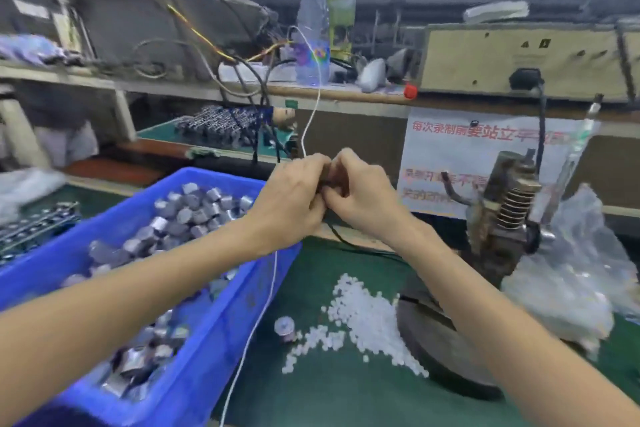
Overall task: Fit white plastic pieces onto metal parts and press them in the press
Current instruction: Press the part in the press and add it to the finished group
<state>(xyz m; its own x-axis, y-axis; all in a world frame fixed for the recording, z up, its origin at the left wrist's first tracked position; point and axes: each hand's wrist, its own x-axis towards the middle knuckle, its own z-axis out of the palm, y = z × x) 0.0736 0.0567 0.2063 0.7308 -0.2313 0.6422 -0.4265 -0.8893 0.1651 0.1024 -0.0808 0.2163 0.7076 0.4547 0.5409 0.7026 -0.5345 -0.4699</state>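
Head view: left hand [294, 199] and right hand [362, 196] meet, fingers curled, pinching small dark part [324, 184] between them. Metal parts [194, 218] fill blue bin [214, 343] at left; white plastic pieces [363, 319] heaped on desk [329, 392] beside press [509, 208].

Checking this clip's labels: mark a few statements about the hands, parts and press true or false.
1. The left hand and right hand meet in the air, pinching a small dark part. True.
2. The blue bin holds white plastic pieces. False: it holds metal parts; the white plastic pieces lie loose on the green mat.
3. The press stands right of the hands. True.
4. The water bottle lies on the green mat. False: it stands upright on the shelf behind.
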